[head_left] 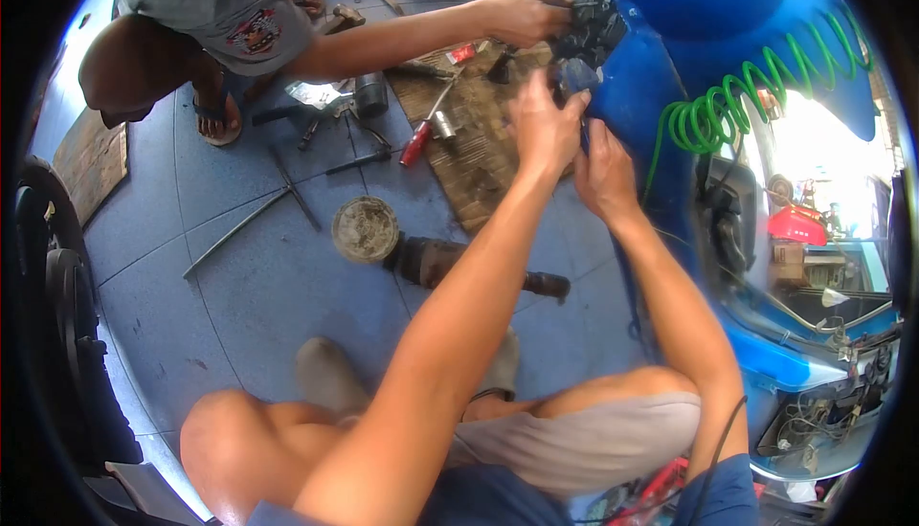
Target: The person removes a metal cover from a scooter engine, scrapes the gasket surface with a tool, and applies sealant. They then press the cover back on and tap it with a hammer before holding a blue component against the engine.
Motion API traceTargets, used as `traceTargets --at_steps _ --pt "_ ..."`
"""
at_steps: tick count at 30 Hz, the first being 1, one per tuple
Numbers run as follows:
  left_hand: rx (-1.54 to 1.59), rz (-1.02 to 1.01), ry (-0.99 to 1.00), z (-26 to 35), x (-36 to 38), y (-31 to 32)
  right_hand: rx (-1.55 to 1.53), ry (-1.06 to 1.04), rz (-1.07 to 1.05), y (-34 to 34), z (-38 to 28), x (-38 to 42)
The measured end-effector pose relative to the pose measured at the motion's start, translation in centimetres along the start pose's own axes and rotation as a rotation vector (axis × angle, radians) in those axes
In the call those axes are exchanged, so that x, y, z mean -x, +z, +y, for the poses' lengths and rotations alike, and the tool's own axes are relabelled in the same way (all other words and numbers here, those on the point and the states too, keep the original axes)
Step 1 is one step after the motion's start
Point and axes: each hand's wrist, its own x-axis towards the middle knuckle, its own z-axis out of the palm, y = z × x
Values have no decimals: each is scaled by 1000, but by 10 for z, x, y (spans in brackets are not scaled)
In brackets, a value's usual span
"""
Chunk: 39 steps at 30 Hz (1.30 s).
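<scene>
My left hand [546, 129] reaches in beside the engine of a blue vehicle, blurred by motion. Its thumb and fingers are apart, and I see nothing held between them. Just to its right, my right hand [605, 167] has its fingers bent together near the edge of the blue body panel [646, 86]; what they grip is hidden. Beyond both hands is the dark, greasy engine [570, 0]. A greyish rounded part [578, 74] sits close to my left fingertips. Another person's hand [531, 17] touches the engine from the left.
A stained cardboard sheet [464, 177] lies below the engine, bearing a red-handled screwdriver [416, 141]. Tools and a round dirty container [366, 229] are on the tiled floor, beside a dark power tool [431, 260]. A green coiled hose [708, 124] hangs at right. The other person crouches at left.
</scene>
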Motion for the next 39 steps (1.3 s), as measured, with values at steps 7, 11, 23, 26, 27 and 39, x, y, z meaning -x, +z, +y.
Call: traceTargets --at_steps 7,11,23,26,27,39 --pt "-82 37 1 1 3 3 21 15 -13 -2 -1 -1" --pt "-77 77 12 -4 2 6 26 -4 -9 2 3 0" --pt "-121 111 61 -8 1 10 44 26 -41 2 3 -1" --pt "-135 108 56 -9 0 10 35 24 -41 1 2 -1" --pt "-134 98 47 -8 0 9 27 20 -41 1 2 -1" --pt "-68 41 -11 0 1 3 14 40 -46 0 1 0"
